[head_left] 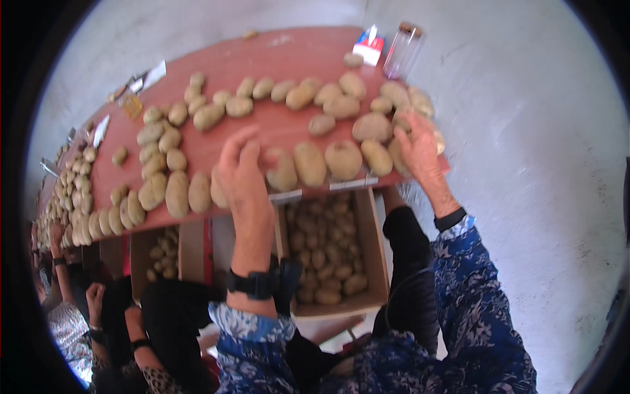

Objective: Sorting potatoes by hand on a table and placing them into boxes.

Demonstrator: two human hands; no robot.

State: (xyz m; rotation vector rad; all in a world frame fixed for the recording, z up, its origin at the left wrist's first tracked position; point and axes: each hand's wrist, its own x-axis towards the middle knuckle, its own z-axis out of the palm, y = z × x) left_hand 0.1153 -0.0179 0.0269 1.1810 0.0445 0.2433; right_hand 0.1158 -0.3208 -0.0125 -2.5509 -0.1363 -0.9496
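Potatoes (pixel 308 164) lie in rows on the red desk (pixel 275 49), apparently for sorting; left hand (pixel 243 177) rests open among them; right hand (pixel 420 151) spread over end ones; box (pixel 371 249) below, likely for catching.

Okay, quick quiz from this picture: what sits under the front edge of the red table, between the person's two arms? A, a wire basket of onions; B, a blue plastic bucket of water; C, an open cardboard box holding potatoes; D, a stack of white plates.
C: an open cardboard box with potatoes inside sits below the red table edge, between the left hand and the right hand.
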